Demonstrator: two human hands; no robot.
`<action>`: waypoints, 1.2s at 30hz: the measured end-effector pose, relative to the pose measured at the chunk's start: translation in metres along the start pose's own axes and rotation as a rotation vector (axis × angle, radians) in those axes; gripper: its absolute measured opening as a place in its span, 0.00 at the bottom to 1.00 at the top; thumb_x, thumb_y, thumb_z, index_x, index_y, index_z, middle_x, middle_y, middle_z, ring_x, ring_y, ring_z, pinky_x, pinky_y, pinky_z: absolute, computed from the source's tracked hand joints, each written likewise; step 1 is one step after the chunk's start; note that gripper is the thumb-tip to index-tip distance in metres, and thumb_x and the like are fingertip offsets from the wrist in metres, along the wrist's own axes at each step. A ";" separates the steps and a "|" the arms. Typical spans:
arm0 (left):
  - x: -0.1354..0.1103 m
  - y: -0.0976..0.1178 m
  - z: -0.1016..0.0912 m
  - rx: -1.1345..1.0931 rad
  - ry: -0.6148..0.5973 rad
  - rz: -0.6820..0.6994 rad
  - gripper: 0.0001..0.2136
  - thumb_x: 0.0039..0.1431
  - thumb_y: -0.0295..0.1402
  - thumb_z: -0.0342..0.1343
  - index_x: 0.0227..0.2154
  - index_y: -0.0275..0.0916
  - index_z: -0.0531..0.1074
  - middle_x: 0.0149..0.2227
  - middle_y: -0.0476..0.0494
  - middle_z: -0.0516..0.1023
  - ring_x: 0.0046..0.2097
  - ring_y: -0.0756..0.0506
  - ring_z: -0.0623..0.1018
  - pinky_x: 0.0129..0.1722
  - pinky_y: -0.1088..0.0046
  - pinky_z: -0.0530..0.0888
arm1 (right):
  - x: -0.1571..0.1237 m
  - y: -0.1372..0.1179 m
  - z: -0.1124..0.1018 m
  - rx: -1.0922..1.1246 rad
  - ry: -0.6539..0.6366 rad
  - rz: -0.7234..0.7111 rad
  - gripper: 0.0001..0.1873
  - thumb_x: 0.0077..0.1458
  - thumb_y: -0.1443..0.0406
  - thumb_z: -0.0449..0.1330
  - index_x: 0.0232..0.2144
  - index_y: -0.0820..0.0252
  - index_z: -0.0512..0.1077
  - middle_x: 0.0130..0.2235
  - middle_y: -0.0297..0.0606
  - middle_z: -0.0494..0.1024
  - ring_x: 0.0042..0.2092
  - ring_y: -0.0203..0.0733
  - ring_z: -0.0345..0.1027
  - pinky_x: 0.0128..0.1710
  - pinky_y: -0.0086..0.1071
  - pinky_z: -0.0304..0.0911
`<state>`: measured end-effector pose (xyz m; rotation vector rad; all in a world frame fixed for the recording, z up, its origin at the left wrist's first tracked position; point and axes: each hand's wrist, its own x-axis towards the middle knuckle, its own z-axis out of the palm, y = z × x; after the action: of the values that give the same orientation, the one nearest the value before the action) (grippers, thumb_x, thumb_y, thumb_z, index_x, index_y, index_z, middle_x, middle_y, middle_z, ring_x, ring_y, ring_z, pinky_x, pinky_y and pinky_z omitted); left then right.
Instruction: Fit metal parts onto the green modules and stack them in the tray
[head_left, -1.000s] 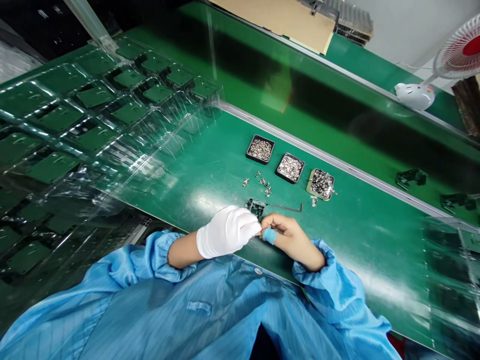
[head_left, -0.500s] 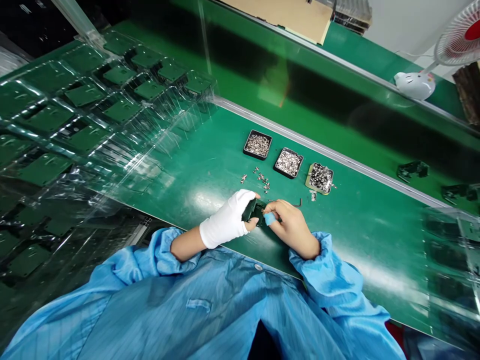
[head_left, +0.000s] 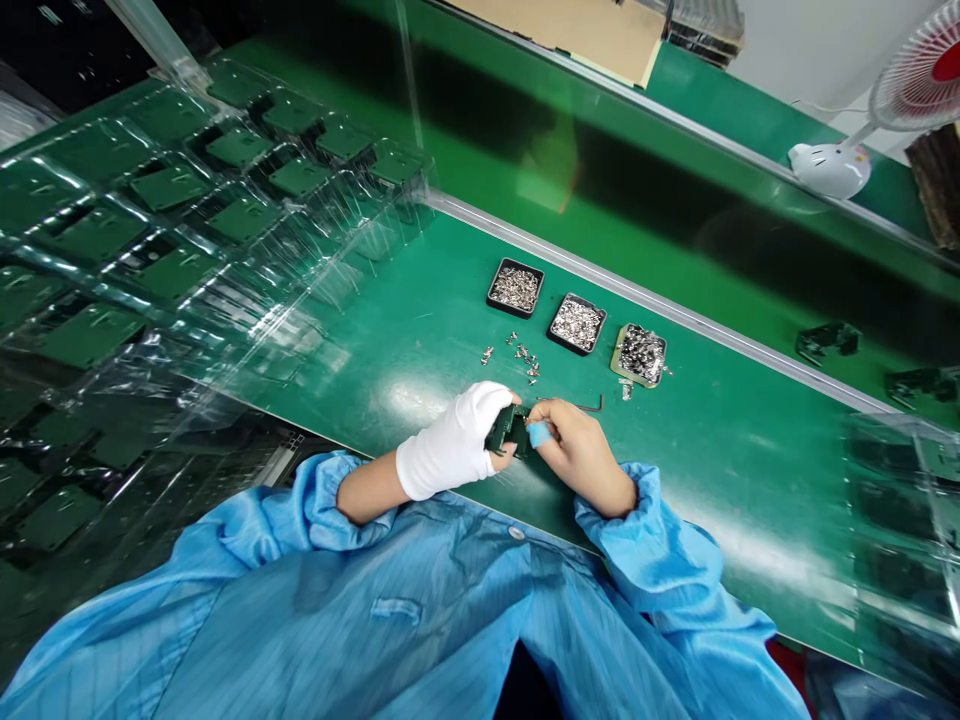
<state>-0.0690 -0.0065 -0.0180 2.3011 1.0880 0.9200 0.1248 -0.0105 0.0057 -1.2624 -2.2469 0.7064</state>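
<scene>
My left hand [head_left: 466, 436], in a white glove with bare fingertips, grips a small dark green part [head_left: 511, 430] that looks like a plastic housing. Pinched closed at the right side of that part is my right hand [head_left: 574, 445], a blue wrap around one finger. Whatever lies between its fingertips is too small to make out. Just beyond the right hand an L-shaped hex key [head_left: 600, 404] rests on the green work surface. Several tiny metal pieces [head_left: 528, 358] lie loose farther forward.
Two black trays, one on the left [head_left: 516, 288] and one in the middle [head_left: 577, 325], and a yellowish tray [head_left: 640, 356] hold small metal parts. Clear plastic trays [head_left: 247, 200] with green pieces are stacked at left. A white fan [head_left: 832, 170] stands behind the back rail.
The green part is tilted slightly differently in my left hand. My right hand stays at its side, its pinch nearly unchanged.
</scene>
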 end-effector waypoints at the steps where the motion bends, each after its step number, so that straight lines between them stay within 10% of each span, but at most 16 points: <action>1: -0.001 0.000 0.001 -0.027 0.005 -0.011 0.20 0.48 0.30 0.54 0.46 0.38 0.61 0.44 0.38 0.69 0.46 0.40 0.73 0.44 0.60 0.74 | 0.000 0.000 0.000 0.017 0.004 0.018 0.06 0.60 0.67 0.50 0.34 0.57 0.67 0.30 0.36 0.72 0.31 0.40 0.66 0.32 0.31 0.61; 10: 0.002 -0.002 -0.008 -0.183 -0.105 -0.067 0.25 0.49 0.37 0.58 0.50 0.36 0.59 0.46 0.37 0.70 0.47 0.40 0.74 0.46 0.61 0.74 | 0.002 -0.006 0.002 0.022 0.050 0.049 0.09 0.57 0.71 0.50 0.39 0.56 0.67 0.41 0.41 0.74 0.43 0.45 0.69 0.42 0.36 0.65; 15: 0.019 0.005 -0.027 0.160 -0.264 -0.063 0.03 0.57 0.29 0.50 0.32 0.38 0.69 0.31 0.47 0.76 0.36 0.44 0.77 0.57 0.54 0.65 | 0.002 -0.014 0.005 -0.123 -0.004 0.020 0.10 0.55 0.72 0.51 0.38 0.58 0.67 0.38 0.42 0.75 0.42 0.48 0.68 0.40 0.37 0.64; 23: 0.027 0.007 -0.023 0.401 -0.255 0.011 0.06 0.55 0.27 0.50 0.24 0.38 0.69 0.23 0.47 0.74 0.30 0.44 0.76 0.57 0.55 0.66 | 0.009 -0.020 0.009 -0.239 -0.036 0.000 0.10 0.50 0.75 0.50 0.33 0.58 0.66 0.34 0.42 0.73 0.37 0.48 0.65 0.37 0.36 0.62; 31: 0.006 -0.002 -0.030 0.024 -0.112 -0.132 0.28 0.53 0.47 0.56 0.52 0.34 0.62 0.52 0.33 0.71 0.54 0.36 0.72 0.53 0.56 0.70 | 0.006 0.016 -0.005 -0.009 0.013 0.220 0.07 0.58 0.70 0.50 0.34 0.58 0.68 0.33 0.36 0.75 0.34 0.42 0.69 0.36 0.32 0.62; 36: -0.006 0.001 -0.013 0.152 -0.161 -0.166 0.25 0.47 0.35 0.61 0.48 0.34 0.63 0.48 0.34 0.73 0.51 0.34 0.73 0.54 0.52 0.68 | 0.001 0.041 -0.011 -0.270 -0.077 0.131 0.08 0.58 0.71 0.52 0.38 0.60 0.70 0.41 0.45 0.73 0.44 0.50 0.64 0.44 0.41 0.61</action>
<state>-0.0804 -0.0109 -0.0109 2.3160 1.2934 0.5965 0.1571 0.0116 -0.0120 -1.5456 -2.4004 0.5171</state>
